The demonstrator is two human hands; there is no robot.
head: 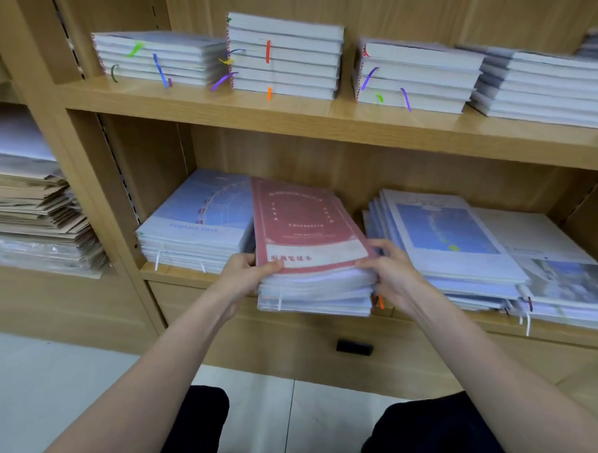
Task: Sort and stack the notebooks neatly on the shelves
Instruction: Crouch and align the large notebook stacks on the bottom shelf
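Head view: our left hand (246,272) and right hand (390,271) each grip a side of the red-topped notebook stack (310,247) overhanging the lower shelf (192,275) front edge.

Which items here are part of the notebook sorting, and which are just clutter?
Job:
left hand and right hand, gripping the red-covered notebook stack
blue-covered stack
messy right stack
upper-shelf stacks

Lying about:
brown envelope pile
drawer handle

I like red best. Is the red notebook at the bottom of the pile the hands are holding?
No. The red notebook lies on top of the pile, gripped by the left hand and right hand.
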